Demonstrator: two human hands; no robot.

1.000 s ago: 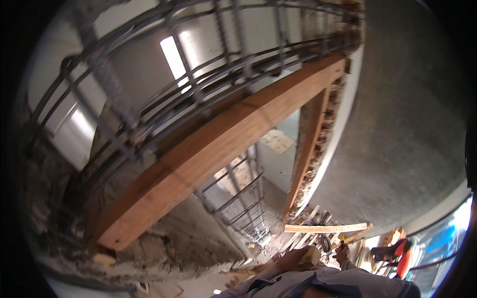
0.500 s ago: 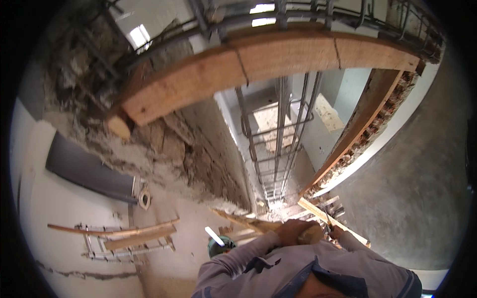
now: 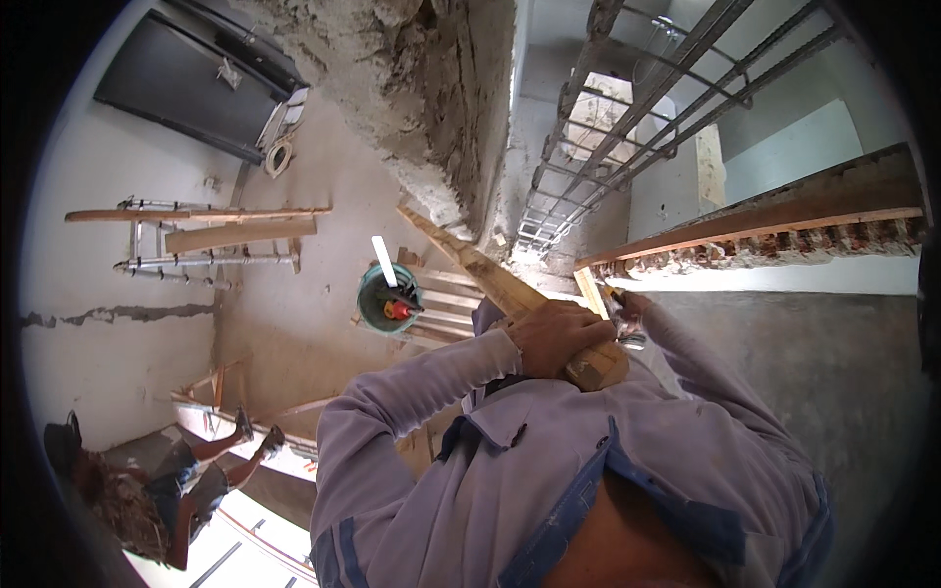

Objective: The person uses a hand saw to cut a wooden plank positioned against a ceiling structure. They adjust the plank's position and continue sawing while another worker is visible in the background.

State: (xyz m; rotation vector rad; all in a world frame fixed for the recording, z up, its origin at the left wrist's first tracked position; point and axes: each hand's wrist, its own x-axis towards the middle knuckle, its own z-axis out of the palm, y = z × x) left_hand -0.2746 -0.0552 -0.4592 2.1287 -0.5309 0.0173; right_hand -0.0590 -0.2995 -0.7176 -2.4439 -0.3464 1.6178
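Observation:
My left hand [image 3: 559, 338] is wrapped over a long wooden board [image 3: 480, 269], near its rounded close end, which lies against my chest. The board slants away to the far left, its other end near the broken wall. Lower on the right, my right hand [image 3: 635, 306] is closed round a small yellow and black tool [image 3: 614, 294]; its kind is not clear. Just beyond that hand a second pale wooden strip [image 3: 590, 290] shows in part.
A green bucket [image 3: 365, 312] with tools stands below on the left, beside wooden slats [image 3: 451, 301]. A rebar cage [image 3: 627, 127] rises ahead, between a broken wall [image 3: 431, 108] and a timber-edged opening [image 3: 755, 230]. Another person [image 3: 147, 500] is at the lower left.
My view has tilted down toward my body, so the overhead timber beam has left the picture. The bucket and the other person now show. My left hand still grips the board.

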